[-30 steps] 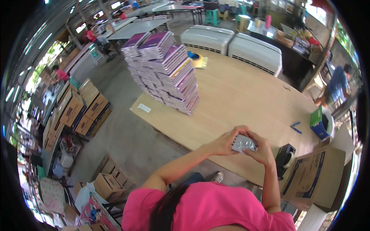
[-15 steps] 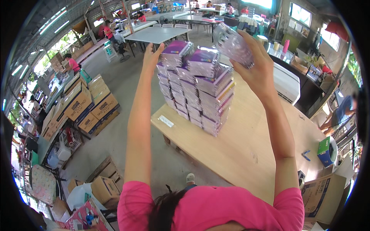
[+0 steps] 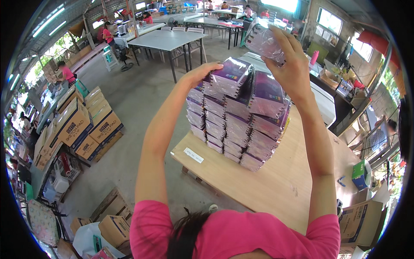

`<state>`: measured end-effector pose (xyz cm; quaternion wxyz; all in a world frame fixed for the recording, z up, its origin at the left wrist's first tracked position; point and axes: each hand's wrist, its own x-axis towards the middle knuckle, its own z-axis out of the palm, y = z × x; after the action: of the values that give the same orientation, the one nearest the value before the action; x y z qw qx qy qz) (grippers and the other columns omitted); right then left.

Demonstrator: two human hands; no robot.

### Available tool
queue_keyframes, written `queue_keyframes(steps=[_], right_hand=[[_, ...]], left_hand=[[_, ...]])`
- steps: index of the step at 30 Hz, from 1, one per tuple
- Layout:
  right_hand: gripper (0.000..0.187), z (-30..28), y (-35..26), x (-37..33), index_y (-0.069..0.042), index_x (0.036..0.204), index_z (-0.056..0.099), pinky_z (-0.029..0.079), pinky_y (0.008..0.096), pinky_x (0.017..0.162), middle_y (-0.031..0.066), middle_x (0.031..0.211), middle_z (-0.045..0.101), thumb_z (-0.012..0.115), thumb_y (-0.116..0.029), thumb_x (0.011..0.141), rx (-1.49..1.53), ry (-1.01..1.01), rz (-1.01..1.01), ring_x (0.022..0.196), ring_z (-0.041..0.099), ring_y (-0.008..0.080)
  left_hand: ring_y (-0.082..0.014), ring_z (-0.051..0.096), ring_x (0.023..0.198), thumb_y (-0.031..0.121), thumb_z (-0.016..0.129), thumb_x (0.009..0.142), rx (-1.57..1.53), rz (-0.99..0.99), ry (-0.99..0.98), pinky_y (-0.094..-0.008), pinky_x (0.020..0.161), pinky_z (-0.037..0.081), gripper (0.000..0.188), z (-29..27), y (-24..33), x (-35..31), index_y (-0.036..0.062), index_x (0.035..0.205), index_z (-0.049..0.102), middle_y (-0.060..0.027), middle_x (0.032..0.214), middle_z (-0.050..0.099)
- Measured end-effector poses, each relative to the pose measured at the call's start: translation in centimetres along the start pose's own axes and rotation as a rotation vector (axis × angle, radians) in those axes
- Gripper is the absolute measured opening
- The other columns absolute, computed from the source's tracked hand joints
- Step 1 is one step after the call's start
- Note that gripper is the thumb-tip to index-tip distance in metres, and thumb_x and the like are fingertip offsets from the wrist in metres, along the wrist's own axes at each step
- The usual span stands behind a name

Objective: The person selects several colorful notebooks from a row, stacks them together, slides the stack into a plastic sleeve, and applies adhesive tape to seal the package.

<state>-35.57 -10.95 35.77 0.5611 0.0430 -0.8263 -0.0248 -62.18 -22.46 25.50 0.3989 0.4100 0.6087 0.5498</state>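
Note:
A tall stack of spiral notebooks [image 3: 235,125] in clear plastic wrap, with purple covers, stands on a light wooden table. My left hand [image 3: 202,74] is at the upper left of the stack, its fingers closed over the left end of a top notebook pack [image 3: 233,71]; its thumb is hard to make out. Raised above the far right of the stack, my right hand [image 3: 293,64] grips another plastic-wrapped notebook pack [image 3: 265,43], held tilted and apart from the stack. A second top pack [image 3: 268,93] sits on the right side.
The wooden table [image 3: 241,190] carries a white label near its left corner. Cardboard cartons [image 3: 77,127] are piled at the left, and an open carton [image 3: 360,220] stands at the lower right. Beyond are grey tables [image 3: 166,39] and several people at work.
My left hand has come down from beside the stack onto a top pack. The right hand still holds its pack up. The view has shifted, so the stack appears lower and further right.

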Motion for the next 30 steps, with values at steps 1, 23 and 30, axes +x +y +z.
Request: queue_keyframes(steps=[1,23,30], right_hand=[[0.073,0.6,0.0,0.1,-0.013,0.136,0.053,0.051,0.0407,0.093,0.0152,0.126,0.059,0.079,-0.003,0.069,0.011,-0.012,0.004,0.111,0.059,0.0351],[0.080,10.6,-0.4,2.4,-0.014,0.138,0.049,0.046,0.0420,0.102,0.0090,0.135,0.055,0.082,-0.011,0.066,-0.126,-0.280,-0.319,0.125,0.051,0.0336],[0.081,9.6,-2.2,4.8,-0.021,0.142,0.045,0.039,0.0520,0.108,0.0093,0.147,0.045,0.083,-0.027,0.071,-0.022,-0.270,-0.368,0.134,0.042,0.0358]], left_hand=[[-0.0143,0.062,0.102,0.049,0.060,0.090,0.021,0.012,-0.016,-0.0301,0.090,0.047,0.055,0.0,-0.3,0.3,0.0088,0.128,0.061,-0.0051,0.117,0.067],[-0.0302,0.055,0.120,0.081,0.038,0.086,-0.632,0.312,-0.179,-0.0433,0.091,0.050,0.096,-4.6,2.8,-0.5,0.0118,0.151,0.028,-0.0176,0.132,0.054],[-0.0205,0.069,0.095,0.032,0.067,0.090,-0.348,0.218,0.311,-0.0365,0.079,0.056,0.041,-12.6,-0.1,-1.4,0.0056,0.120,0.060,-0.0129,0.112,0.068]])
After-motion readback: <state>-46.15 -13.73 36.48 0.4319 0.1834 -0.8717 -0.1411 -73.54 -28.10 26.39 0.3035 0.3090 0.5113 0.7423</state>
